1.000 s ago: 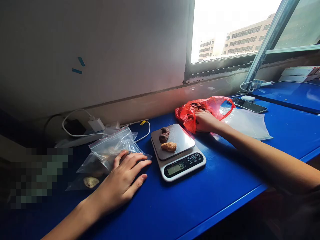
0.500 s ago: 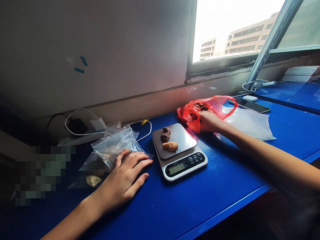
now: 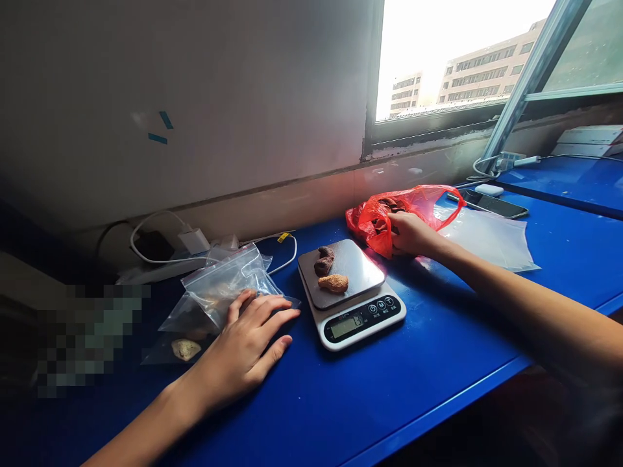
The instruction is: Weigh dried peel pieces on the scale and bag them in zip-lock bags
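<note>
Red bag (image 3: 365,224), right of centre, mouth gaping with dark pieces inside; right hand (image 3: 413,235) reaches into it, fingertips hidden, so cannot tell if grasping. Scale (image 3: 363,266) at centre, just beside bag, probably for short reach; display toward lower edge, presumably for easy reading. Dark piece (image 3: 324,261) and tan piece (image 3: 333,283) apart from plate's rim, likely to keep from rolling off. Left hand (image 3: 253,340), lower left, fingers loosely spread, touching clear bags (image 3: 221,279), perhaps steadying them.

bag (image 3: 423,202): red | scale (image 3: 363,272): white, silver | lumps (image 3: 333,283): brown, tan | table (image 3: 341,402): blue
</note>
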A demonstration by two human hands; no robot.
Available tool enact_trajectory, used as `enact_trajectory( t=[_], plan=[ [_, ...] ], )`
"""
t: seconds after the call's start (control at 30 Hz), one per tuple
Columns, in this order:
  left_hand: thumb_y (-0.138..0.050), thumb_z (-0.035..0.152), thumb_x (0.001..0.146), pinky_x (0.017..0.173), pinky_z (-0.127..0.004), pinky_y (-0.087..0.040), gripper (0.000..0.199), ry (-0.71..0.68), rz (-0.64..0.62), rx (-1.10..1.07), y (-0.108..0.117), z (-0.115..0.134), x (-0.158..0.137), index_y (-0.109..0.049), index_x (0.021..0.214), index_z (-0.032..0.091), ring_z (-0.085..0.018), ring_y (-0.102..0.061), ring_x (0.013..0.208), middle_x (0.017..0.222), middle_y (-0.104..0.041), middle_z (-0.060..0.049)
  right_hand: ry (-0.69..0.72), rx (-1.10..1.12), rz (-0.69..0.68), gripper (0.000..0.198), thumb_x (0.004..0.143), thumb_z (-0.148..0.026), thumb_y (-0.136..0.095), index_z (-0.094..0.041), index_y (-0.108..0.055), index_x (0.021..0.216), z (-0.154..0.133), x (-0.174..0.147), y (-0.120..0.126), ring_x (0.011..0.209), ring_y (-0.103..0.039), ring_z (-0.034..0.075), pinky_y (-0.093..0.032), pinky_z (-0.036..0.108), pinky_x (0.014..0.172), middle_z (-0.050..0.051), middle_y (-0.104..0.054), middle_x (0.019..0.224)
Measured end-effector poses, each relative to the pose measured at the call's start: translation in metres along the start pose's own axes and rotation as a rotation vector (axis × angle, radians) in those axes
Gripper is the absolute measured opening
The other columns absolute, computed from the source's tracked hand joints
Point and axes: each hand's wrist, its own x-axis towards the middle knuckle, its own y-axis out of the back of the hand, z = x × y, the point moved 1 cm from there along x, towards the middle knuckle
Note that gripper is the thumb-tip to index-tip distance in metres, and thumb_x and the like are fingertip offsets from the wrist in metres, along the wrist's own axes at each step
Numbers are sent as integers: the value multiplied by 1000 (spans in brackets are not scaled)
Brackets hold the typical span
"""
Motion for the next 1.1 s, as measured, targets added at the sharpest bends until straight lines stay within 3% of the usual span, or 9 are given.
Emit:
enact_trajectory(
  t=[0.1, 0.23, 0.33, 0.47, 0.6, 0.8, 0.97, 1.1],
  plan=[
    [-46, 29, 102, 122, -59, -18, 35, -4, -6, -11, 0, -1, -1, -57, 135, 31, -28, -56, 130, 137, -64, -6, -7, 48, 107, 19, 81, -13, -49, -21, -64, 89, -2, 0, 8, 81, -66, 23, -49, 32, 70, 10, -74, 92],
    [-44, 29, 103, 122, -59, -16, 34, 10, 12, -22, 0, 3, 0, -58, 134, 29, -27, -55, 131, 137, -64, -7, 1, 105, 246, 29, 86, -13, -46, -21, -66, 105, -7, -1, 26, 100, -68, 26, -54, 39, 85, 12, -73, 112],
    [-43, 28, 103, 123, -57, -15, 34, 36, 21, -25, 1, 7, 0, -58, 133, 30, -26, -55, 131, 137, -64, -6, -35, 133, 419, 25, 88, -18, -49, -20, -68, 103, -11, -7, 45, 96, -70, 26, -55, 42, 85, 12, -73, 107],
    [-43, 28, 102, 123, -57, -15, 34, 32, 32, -10, 1, 8, 1, -59, 132, 30, -27, -56, 129, 136, -64, -5, -54, 225, 563, 15, 89, -26, -57, -21, -71, 93, -20, -18, 64, 78, -69, 22, -55, 37, 68, 8, -74, 92],
    [-43, 28, 102, 121, -57, -17, 33, 27, 38, -9, 1, 7, 1, -58, 132, 31, -26, -57, 129, 135, -64, -5, 4, 276, 548, 12, 90, -27, -61, -23, -72, 92, -41, -25, 66, 69, -65, 19, -54, 34, 61, 7, -73, 90],
    [-44, 29, 103, 121, -57, -15, 33, 15, 12, -14, 1, 4, 1, -57, 133, 31, -27, -57, 129, 136, -64, -6, 188, 420, 370, 15, 91, -20, -60, -21, -71, 101, -75, -32, 48, 77, -69, 18, -55, 30, 64, 6, -75, 98],
    [-43, 27, 103, 121, -56, -14, 33, 19, 29, -11, 0, 5, 0, -57, 133, 30, -26, -56, 130, 136, -63, -6, 256, 458, 238, 18, 91, -18, -57, -19, -70, 103, -78, -33, 30, 75, -68, 16, -54, 28, 67, 6, -75, 91],
    [-43, 27, 103, 121, -55, -14, 34, -4, 20, -8, 0, 5, 0, -55, 135, 30, -26, -56, 131, 137, -63, -6, 299, 480, 223, 14, 89, -19, -61, -20, -72, 98, -76, -31, 26, 75, -67, 17, -53, 30, 70, 5, -74, 82]
  ],
)
